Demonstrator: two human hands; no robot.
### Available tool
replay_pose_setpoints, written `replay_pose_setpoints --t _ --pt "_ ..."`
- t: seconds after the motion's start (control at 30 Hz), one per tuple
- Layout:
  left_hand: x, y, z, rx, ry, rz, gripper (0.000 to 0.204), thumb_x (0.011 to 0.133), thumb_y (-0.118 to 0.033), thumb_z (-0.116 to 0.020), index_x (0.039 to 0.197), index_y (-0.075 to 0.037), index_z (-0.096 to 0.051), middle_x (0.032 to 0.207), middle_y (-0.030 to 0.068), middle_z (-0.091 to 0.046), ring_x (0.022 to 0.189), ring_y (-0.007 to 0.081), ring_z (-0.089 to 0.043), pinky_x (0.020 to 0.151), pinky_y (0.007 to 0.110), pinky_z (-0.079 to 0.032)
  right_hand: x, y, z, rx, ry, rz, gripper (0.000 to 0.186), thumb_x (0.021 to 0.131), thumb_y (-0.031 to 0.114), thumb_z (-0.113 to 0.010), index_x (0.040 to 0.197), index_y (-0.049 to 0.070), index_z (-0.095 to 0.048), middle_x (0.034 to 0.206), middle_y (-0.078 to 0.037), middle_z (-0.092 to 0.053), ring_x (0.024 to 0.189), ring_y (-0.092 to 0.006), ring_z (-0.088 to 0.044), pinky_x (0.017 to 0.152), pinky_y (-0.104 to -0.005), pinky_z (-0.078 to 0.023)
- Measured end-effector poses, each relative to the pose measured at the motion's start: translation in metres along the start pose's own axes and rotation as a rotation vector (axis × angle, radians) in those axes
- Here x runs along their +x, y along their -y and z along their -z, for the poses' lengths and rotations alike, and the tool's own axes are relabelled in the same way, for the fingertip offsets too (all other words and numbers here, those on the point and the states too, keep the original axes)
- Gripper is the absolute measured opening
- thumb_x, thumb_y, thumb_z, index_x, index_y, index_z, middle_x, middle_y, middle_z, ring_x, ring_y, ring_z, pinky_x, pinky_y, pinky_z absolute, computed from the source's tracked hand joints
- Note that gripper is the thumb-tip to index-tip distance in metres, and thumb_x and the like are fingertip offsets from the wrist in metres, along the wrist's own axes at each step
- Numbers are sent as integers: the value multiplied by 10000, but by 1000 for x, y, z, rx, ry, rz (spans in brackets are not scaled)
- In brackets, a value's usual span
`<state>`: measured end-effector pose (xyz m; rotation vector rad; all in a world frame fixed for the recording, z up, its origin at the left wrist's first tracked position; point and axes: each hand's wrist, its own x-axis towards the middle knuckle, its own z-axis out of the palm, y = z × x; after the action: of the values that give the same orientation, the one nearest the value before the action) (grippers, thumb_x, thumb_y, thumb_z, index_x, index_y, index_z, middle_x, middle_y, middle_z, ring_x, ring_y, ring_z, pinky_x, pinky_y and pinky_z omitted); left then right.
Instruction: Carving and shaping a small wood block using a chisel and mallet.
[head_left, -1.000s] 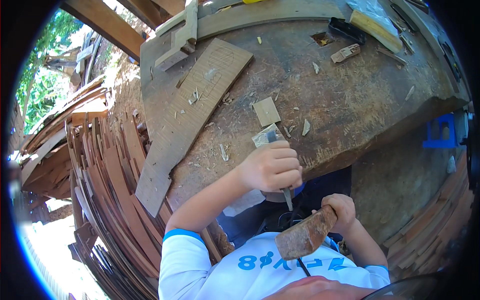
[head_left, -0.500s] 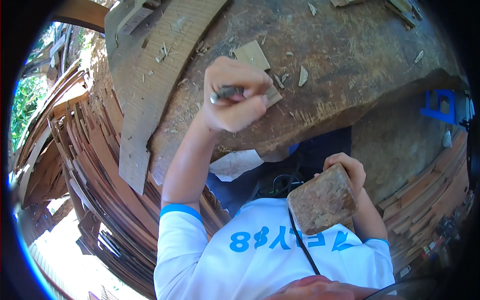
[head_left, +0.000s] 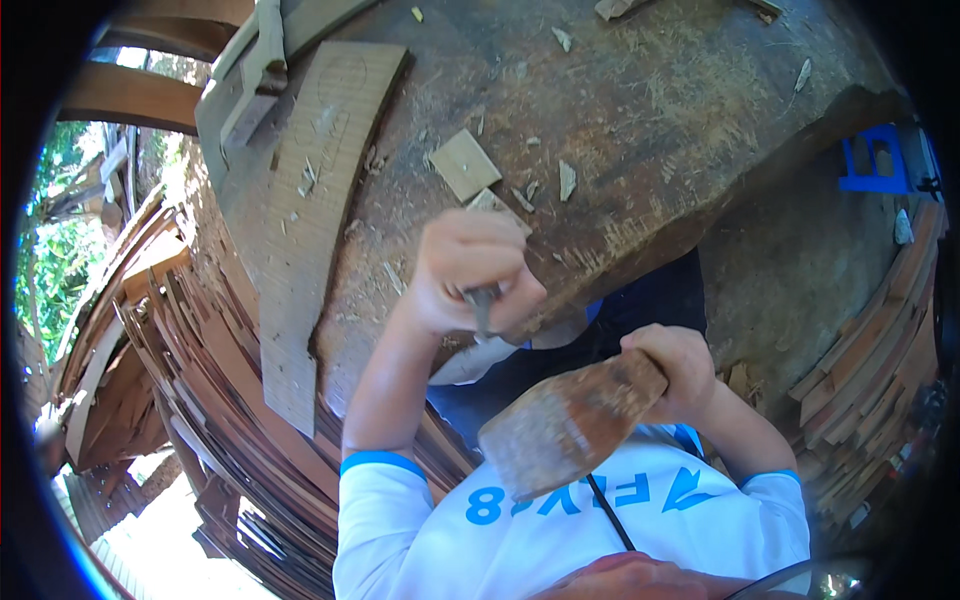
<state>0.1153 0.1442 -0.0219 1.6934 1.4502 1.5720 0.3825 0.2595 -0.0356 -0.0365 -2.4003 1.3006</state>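
Observation:
My left hand (head_left: 478,272) is closed in a fist around a slim metal chisel (head_left: 483,312); only its end pokes out, and the blade is hidden under the hand. Close by the knuckles lies a small light piece of wood (head_left: 498,208), partly covered by the hand, with a square light block (head_left: 465,163) behind it. My right hand (head_left: 677,372) grips a worn wooden mallet (head_left: 575,425). The mallet is tilted in front of my shirt, its broad head toward the left, apart from the chisel.
A thick, scarred wooden workbench (head_left: 600,110) carries scattered chips (head_left: 567,180). A long curved board (head_left: 318,190) lies on its left side. Stacked wood strips (head_left: 215,380) stand at the left, more planks (head_left: 885,320) at the right. A blue plastic stool (head_left: 875,160) stands at far right.
The mallet has turned, its head swinging left and downward. My left hand has come nearer my body with the chisel, whose exposed end now points more toward me. The view has shifted slightly.

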Motion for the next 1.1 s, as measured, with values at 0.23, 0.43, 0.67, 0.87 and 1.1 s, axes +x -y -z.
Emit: replay_pose_setpoints --t 0.23,0.43,0.67,0.87,1.1 --pt "-8 7 -16 85 3 -164 413 655 132 -601 553 -90 -268 521 22 -287 408 211 -336 433 350 -220 3 10 -6 -100 -2 124 641 703 231 -826 1235 -2 -555 918 -133 -682 690 -274 -691 580 -352 -555" --pt "-14 10 -13 153 77 -156 437 721 26 -761 592 -102 -364 567 30 -336 480 238 -413 468 379 -281 1 11 -13 -188 -34 212 614 665 237 -791 1190 12 -564 895 -104 -649 640 -241 -647 530 -346 -512" --pt "-12 12 -13 169 83 -175 445 718 15 -777 598 -98 -364 579 36 -362 485 244 -423 469 376 -294 4 11 -11 -231 -81 194 567 686 227 -809 1146 9 -558 827 -91 -611 607 -232 -626 519 -339 -508" --pt "-10 9 -8 213 145 -119 454 691 -27 -810 603 -94 -370 584 40 -386 517 243 -451 505 381 -331 -3 0 -10 -253 132 14 604 618 221 -793 1142 27 -562 860 -93 -640 633 -229 -649 525 -355 -496" --pt "-7 15 -9 360 100 -92 455 667 -23 -814 599 -97 -370 577 31 -373 542 225 -447 524 370 -327 -4 -8 -11 -216 98 -48 617 625 225 -829 1147 40 -557 797 -86 -595 602 -249 -633 525 -362 -496"
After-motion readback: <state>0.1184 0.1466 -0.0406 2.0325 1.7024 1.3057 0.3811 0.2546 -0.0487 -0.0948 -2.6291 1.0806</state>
